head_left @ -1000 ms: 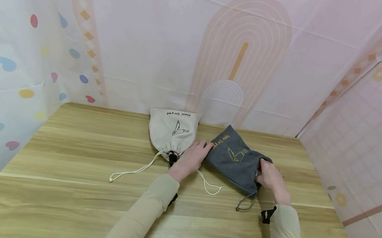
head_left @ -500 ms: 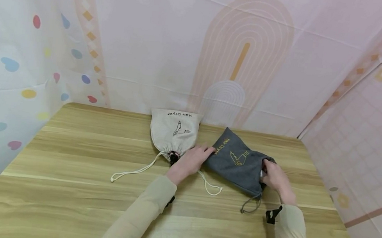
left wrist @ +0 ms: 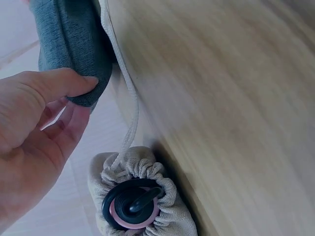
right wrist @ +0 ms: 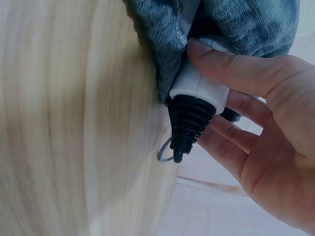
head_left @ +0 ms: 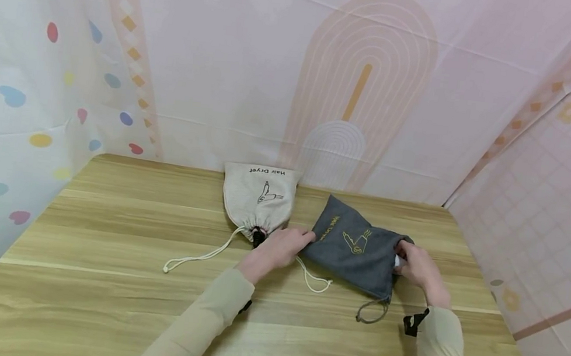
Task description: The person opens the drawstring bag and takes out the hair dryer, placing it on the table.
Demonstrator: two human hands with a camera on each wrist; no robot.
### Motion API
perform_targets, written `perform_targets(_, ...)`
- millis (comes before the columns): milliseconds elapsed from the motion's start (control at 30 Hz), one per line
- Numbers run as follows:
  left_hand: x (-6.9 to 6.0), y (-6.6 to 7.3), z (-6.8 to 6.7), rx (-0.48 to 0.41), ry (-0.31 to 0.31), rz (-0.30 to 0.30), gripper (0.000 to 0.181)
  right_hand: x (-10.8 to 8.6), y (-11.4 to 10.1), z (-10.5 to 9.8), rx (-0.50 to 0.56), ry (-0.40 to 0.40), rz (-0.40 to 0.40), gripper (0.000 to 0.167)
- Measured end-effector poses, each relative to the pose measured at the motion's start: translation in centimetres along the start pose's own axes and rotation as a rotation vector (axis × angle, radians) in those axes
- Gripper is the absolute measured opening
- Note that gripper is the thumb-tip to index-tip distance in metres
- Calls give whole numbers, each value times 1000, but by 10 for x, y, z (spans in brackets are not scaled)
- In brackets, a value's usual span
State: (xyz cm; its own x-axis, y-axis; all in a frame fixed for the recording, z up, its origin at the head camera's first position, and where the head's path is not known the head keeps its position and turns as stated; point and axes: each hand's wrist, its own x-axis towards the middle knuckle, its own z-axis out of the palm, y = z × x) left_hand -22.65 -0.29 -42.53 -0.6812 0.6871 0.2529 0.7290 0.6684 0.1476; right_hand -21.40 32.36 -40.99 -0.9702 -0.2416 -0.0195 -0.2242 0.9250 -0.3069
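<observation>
A dark grey drawstring bag [head_left: 354, 247] with yellow "Hair Dryer" lettering lies right of centre on the table. My left hand [head_left: 283, 247] pinches its closed corner between thumb and fingers, also seen in the left wrist view, where the hand [left wrist: 44, 123] grips the grey cloth [left wrist: 74, 39]. At the bag's mouth, my right hand [head_left: 419, 271] holds a white handle end. In the right wrist view the fingers of this hand [right wrist: 261, 108] curl round the white handle [right wrist: 199, 88], whose black ribbed cord sleeve [right wrist: 189, 120] sticks out; the rest is inside the bag.
Left of the grey bag, a beige drawstring bag [head_left: 259, 195] lies by the back edge of the wooden table [head_left: 110, 275]. Its white cords [head_left: 202, 255] spread to both sides, and something black and pink shows in its gathered mouth. Patterned cloth walls [head_left: 224, 65] surround the table.
The bag's closed corner and my left hand have moved slightly toward the front. My right hand has shifted a little to the right, and more of the white handle shows at the mouth.
</observation>
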Motion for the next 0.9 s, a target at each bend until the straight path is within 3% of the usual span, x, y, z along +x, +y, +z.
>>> perform_targets(267, -3, 1, 0, -20, -31, 38, 30, 0, 4, -2, -13, -2, -1, 25)
perform_targets(333, -1, 1, -3, -55, -76, 30, 31, 0, 3, -2, -17, -2, 3, 27)
perform_targets(500, 4, -1, -17, -228, -245, -62, 37, 1, 1, -1, -38, 2, 18, 27)
perform_targets(567, 7, -2, -21, -277, -275, -90, 38, 2, -1, 0, -47, 7, 19, 24)
perform_targets(700, 11, -3, -19, -317, -244, -113, 37, 2, -2, 3, -68, 26, 9, 27)
perform_targets(833, 16, 2, -10, -314, -152, -167, 27, 3, -1, 5, -81, 41, -17, 39)
perform_targets(900, 19, 6, -6, -271, -91, -181, 27, 3, -1, 5, -82, 43, -33, 43)
